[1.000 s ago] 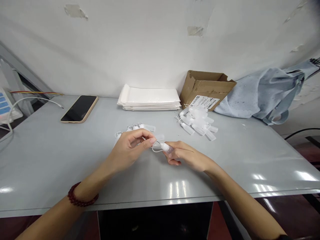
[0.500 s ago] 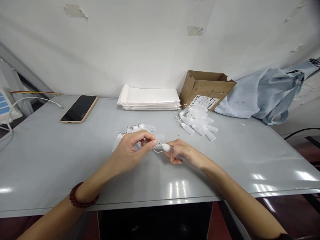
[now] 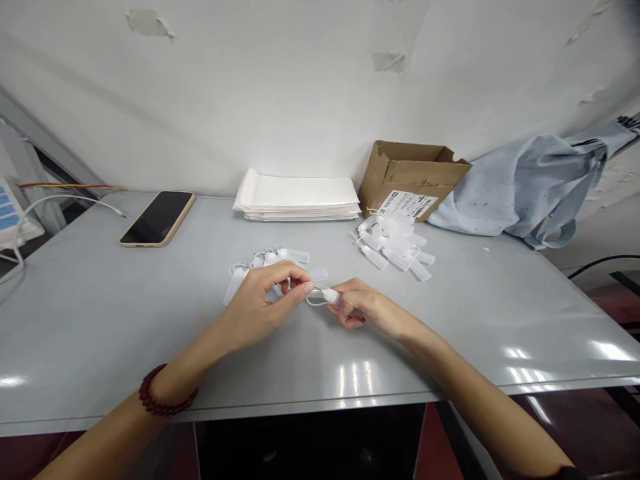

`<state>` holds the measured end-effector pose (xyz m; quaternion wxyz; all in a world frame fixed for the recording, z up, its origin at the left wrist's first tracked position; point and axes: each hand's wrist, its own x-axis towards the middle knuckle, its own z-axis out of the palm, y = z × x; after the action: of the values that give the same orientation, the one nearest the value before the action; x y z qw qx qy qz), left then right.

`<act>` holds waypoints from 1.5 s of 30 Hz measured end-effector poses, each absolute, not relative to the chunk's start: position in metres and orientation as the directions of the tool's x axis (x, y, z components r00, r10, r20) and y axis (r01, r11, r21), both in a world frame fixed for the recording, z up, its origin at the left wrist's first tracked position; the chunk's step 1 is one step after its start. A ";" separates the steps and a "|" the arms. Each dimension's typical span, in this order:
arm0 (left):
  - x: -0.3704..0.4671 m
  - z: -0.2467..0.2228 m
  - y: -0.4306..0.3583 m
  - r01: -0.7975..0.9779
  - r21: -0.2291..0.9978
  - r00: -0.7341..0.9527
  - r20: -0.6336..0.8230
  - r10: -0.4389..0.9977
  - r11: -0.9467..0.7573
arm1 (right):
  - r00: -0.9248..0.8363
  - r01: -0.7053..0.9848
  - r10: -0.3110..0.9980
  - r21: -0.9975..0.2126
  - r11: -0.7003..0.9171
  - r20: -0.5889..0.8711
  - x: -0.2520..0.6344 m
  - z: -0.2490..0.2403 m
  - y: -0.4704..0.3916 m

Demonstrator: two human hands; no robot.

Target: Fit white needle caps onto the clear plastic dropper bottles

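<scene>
A small translucent needle-tip bottle (image 3: 331, 296) with a white top lies sideways in my right hand (image 3: 357, 303), whose fingers are wrapped round its body and hide most of it. From its top a thin metal needle points left toward my left hand (image 3: 273, 293). The thumb and forefinger of my left hand are pinched together at the needle's end. A thin white cap strap (image 3: 316, 304) loops from the bottle's neck to these fingertips; its far end is hidden between them. Behind my left hand lie several similar bottles (image 3: 295, 255), partly covered by it.
A heap of similar bottles (image 3: 395, 243) lies at the right, before an open cardboard box (image 3: 420, 177). White padded envelopes (image 3: 300, 195) are stacked by the wall. A phone (image 3: 159, 219) and white cable (image 3: 75, 196) are at the left, a pale blue bag (image 3: 510, 187) at the right.
Almost nothing differs. The needle's tip seems slightly nearer my left fingertips; both hands keep their hold and their place above the table.
</scene>
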<state>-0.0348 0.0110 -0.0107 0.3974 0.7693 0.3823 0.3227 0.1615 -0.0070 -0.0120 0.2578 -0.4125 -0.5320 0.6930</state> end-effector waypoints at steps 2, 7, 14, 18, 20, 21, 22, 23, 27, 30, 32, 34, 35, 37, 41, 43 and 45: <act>-0.035 -0.011 0.011 0.332 0.858 0.498 0.193 0.845 -0.392 | -0.527 0.089 0.795 -0.950 -0.301 -0.301 0.162 -0.012 -0.007; -0.034 -0.012 0.013 0.337 0.857 0.488 0.195 0.851 -0.390 | -0.565 0.079 0.778 -0.957 -0.281 -0.275 0.164 -0.016 -0.007; -0.037 -0.012 0.012 0.350 0.874 0.464 0.151 0.873 -0.338 | -0.578 0.090 0.774 -0.962 -0.257 -0.260 0.164 -0.013 -0.008; -0.038 -0.011 0.012 0.348 0.880 0.451 0.145 0.881 -0.323 | -0.578 0.083 0.778 -0.966 -0.245 -0.247 0.163 -0.009 -0.009; -0.038 -0.011 0.012 0.350 0.880 0.446 0.146 0.883 -0.322 | -0.573 0.081 0.777 -0.962 -0.262 -0.260 0.163 -0.009 -0.009; -0.039 -0.011 0.012 0.350 0.880 0.444 0.147 0.884 -0.322 | -0.572 0.081 0.776 -0.960 -0.269 -0.266 0.163 -0.009 -0.009; -0.039 -0.011 0.012 0.350 0.880 0.443 0.147 0.884 -0.322 | -0.571 0.082 0.776 -0.959 -0.271 -0.268 0.163 -0.009 -0.010; -0.039 -0.011 0.012 0.348 0.880 0.444 0.149 0.884 -0.323 | -0.570 0.083 0.777 -0.960 -0.269 -0.267 0.163 -0.010 -0.010; -0.040 -0.012 0.013 0.331 0.882 0.455 0.161 0.876 -0.335 | -0.563 0.097 0.792 -0.970 -0.223 -0.238 0.163 -0.010 -0.012; -0.040 -0.012 0.013 0.325 0.879 0.462 0.174 0.869 -0.348 | -0.547 0.111 0.815 -0.982 -0.155 -0.191 0.162 -0.010 -0.013; -0.040 -0.012 0.013 0.328 0.874 0.464 0.180 0.867 -0.358 | -0.540 0.131 0.827 -0.986 -0.103 -0.158 0.162 -0.011 -0.013; -0.040 -0.012 0.013 0.329 0.871 0.466 0.187 0.865 -0.366 | -0.529 0.173 0.836 -0.983 -0.059 -0.143 0.162 -0.013 -0.014; -0.040 -0.012 0.012 0.331 0.869 0.467 0.188 0.864 -0.368 | -0.524 0.197 0.840 -0.980 -0.041 -0.140 0.162 -0.014 -0.014; -0.040 -0.012 0.012 0.332 0.867 0.470 0.190 0.862 -0.372 | -0.513 0.238 0.848 -0.971 -0.011 -0.135 0.163 -0.016 -0.014; -0.040 -0.011 0.011 0.328 0.861 0.480 0.203 0.853 -0.390 | -0.494 0.289 0.862 -0.956 0.043 -0.111 0.164 -0.018 -0.015; -0.039 -0.011 0.010 0.327 0.856 0.486 0.211 0.848 -0.400 | -0.489 0.304 0.866 -0.951 0.059 -0.102 0.164 -0.018 -0.015; -0.038 -0.011 0.010 0.331 0.848 0.489 0.222 0.844 -0.415 | -0.485 0.311 0.869 -0.948 0.066 -0.099 0.163 -0.018 -0.015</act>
<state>-0.0381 0.0098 -0.0113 0.3847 0.7723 0.3802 0.3332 0.1634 -0.0149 -0.0177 0.2640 -0.4333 -0.6806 0.5285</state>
